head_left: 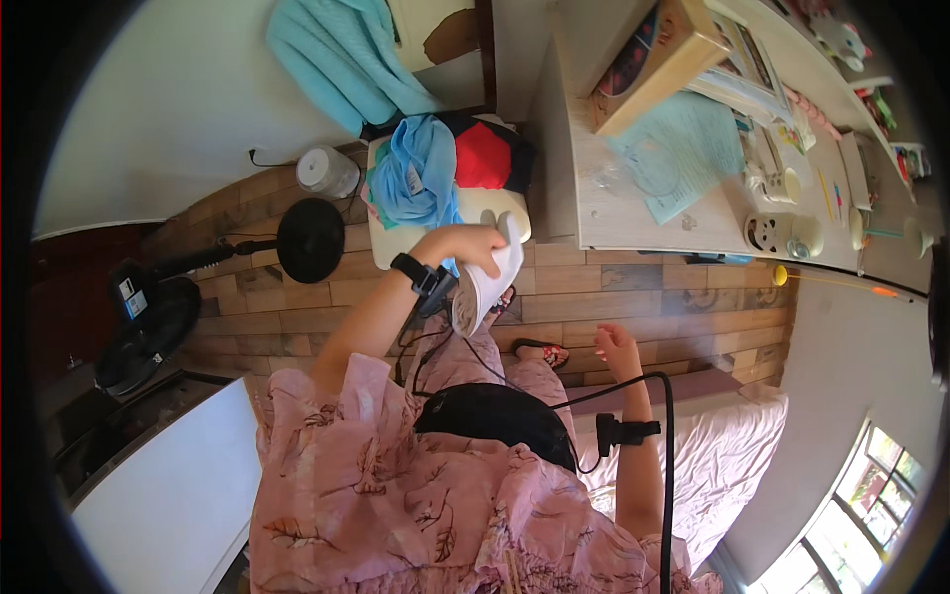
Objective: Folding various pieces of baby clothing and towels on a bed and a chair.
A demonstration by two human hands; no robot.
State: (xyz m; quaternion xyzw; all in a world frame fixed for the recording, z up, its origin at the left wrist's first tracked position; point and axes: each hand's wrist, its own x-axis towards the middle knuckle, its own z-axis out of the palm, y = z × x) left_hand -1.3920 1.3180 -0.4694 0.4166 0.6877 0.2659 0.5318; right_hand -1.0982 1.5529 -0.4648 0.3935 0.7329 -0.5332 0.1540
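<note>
My left hand point(458, 246) is closed round a white, soft-looking folded cloth point(485, 292), which hangs below the fingers in front of my body. Just beyond it stands a cream chair seat point(396, 245), piled with a light blue garment point(416, 173) and a red and black cloth point(485, 156). To the right, my right hand point(617, 348) hovers over the floor with nothing in it, its fingers loosely bent and apart. Each wrist wears a black strap with a small device.
At the right is a pale desk point(693, 233) holding a blue paper sheet point(683, 148), cups and a wooden frame point(663, 69). A black standing fan point(310, 241) and a white bucket point(328, 172) are at the left. A turquoise towel point(336, 54) hangs beyond the chair. Cables cross my lap.
</note>
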